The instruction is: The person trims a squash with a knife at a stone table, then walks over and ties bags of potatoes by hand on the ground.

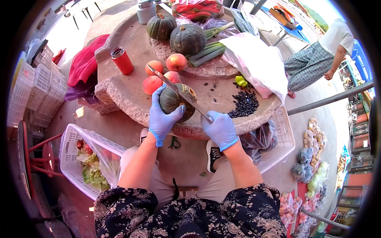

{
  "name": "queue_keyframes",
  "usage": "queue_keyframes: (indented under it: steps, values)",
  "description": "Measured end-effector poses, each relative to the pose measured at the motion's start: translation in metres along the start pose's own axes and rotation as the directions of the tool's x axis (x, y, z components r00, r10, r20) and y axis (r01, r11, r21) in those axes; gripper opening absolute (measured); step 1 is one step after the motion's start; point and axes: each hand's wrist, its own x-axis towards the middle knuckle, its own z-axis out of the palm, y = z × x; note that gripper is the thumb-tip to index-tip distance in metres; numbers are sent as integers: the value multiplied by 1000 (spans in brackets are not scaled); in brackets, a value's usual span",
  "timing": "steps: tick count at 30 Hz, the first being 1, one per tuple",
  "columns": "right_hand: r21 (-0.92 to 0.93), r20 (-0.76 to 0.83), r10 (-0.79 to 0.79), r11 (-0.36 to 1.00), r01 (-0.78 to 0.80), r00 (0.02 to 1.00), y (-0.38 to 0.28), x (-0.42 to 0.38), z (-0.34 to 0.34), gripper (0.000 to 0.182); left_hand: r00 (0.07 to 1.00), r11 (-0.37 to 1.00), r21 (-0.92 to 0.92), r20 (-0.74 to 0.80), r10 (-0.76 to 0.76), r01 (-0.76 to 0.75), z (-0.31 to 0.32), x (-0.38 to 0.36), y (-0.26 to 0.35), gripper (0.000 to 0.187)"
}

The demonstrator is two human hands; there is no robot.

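Note:
My left hand [162, 119], in a blue glove, is wrapped round the side of a small dark green pumpkin [170, 102] at the front of the stone table [135, 97]. The thumb lies across its near face. In my right hand [219, 129], also gloved, is the handle of a long knife [171, 85]. Its blade slants up to the left across the top of the pumpkin, with the tip over the peaches [152, 84] behind. A tan patch shows on the pumpkin's right side, beyond the blade. To the right lies a heap of small black pods [244, 105].
Two larger pumpkins [187, 39], leeks [207, 53] and a white bag [254, 59] lie farther back. A red flask [122, 61] stands at left. White crates [69, 148] flank my legs. A person [317, 55] is at the right, beyond the table.

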Motion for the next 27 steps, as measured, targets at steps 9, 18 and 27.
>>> queue_keyframes:
  steps: [9, 18, 27]
  values:
    - [-29, 29, -6, 1000, 7, 1000, -1, 6, -5, 19, 999, 991, -125, -21, -43, 40, 7, -4, 3, 66]
    - [-70, 2, 12, 997, -12, 1000, -2, 9, -6, 20, 997, 993, -98, -31, -68, 65, 13, -6, 3, 60]
    - [-75, 18, -136, 988, 137, 991, 9, 13, -12, 22, 864, 739, -468, 389, -319, 484, 2, 2, 12, 35]
